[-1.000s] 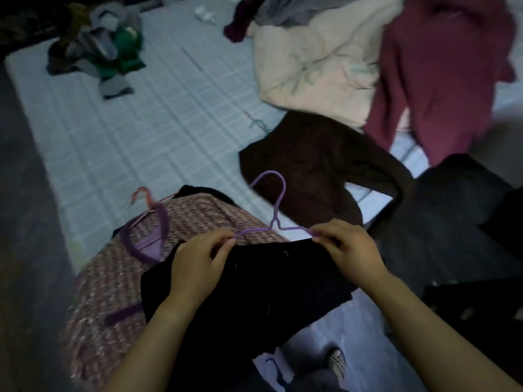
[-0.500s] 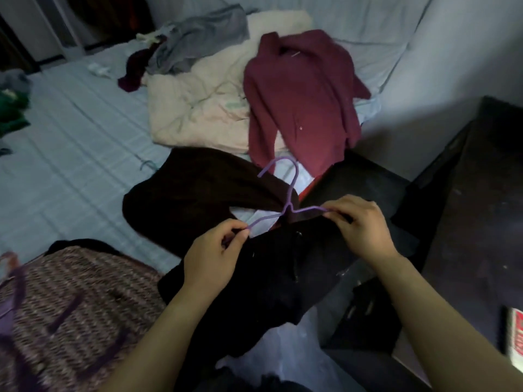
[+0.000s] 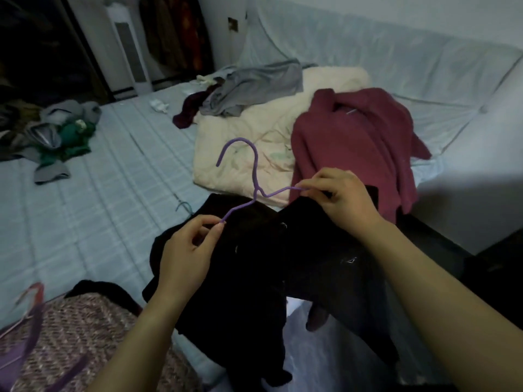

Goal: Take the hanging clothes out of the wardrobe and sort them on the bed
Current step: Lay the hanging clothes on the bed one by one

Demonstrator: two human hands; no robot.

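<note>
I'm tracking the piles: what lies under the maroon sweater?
The maroon sweater lies over the right side of the cream blanket on the bed. Anything else beneath it is covered.

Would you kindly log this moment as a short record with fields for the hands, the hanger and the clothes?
purple hanger: hook upward, over black garment
left hand: pinches hanger's left end
right hand: pinches hanger's right end
black garment: drapes below both hands
bed: holds maroon sweater, cream blanket

A tall white floor unit (image 3: 128, 52) stands well behind a crumpled cream quilt (image 3: 254, 131).
</note>
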